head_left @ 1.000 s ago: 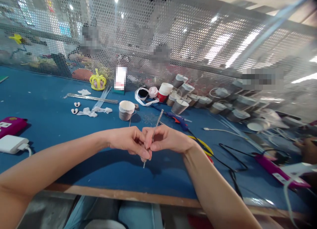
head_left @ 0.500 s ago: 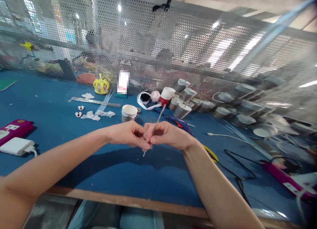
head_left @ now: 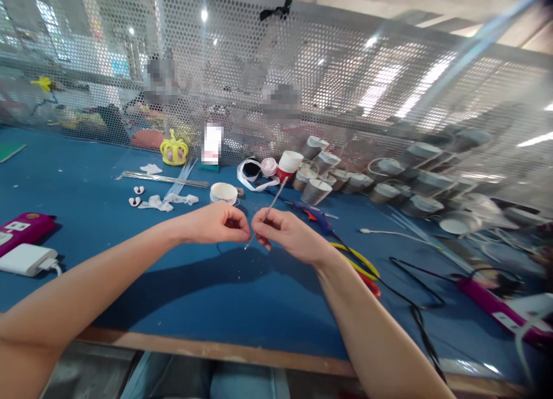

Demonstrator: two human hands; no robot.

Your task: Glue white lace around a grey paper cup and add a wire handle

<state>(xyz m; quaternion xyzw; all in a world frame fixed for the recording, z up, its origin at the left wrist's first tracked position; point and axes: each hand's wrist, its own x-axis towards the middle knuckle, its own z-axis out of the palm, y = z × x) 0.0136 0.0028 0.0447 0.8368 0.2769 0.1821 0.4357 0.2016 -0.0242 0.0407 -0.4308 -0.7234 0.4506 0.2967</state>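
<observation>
A thin silver-grey stick [head_left: 275,198] is pinched between the thumb and fingers of my right hand [head_left: 290,233]. It slants, its upper end leaning away to the right and its lower end poking out below the fingertips. Just left of that lower end is my left hand [head_left: 221,223], its thumb and fingertips pressed together. Whatever those fingertips may hold is too small to make out. Behind my left hand stands a white-rimmed cup [head_left: 223,192], its lower part hidden by the hand. Both hands are above the blue tabletop [head_left: 207,307].
Grey cups [head_left: 317,190] cluster at the back right. A blue glue gun [head_left: 318,219] and yellow-handled pliers [head_left: 360,261] lie beyond my right wrist. Silver sticks [head_left: 164,179] and white lace scraps [head_left: 159,203] lie left, near a yellow crown [head_left: 174,148]. Purple power strips [head_left: 30,229] flank both sides.
My hands, which were touching around the stick, are now slightly apart. The left has let go of the stick's lower part; the right still holds it.
</observation>
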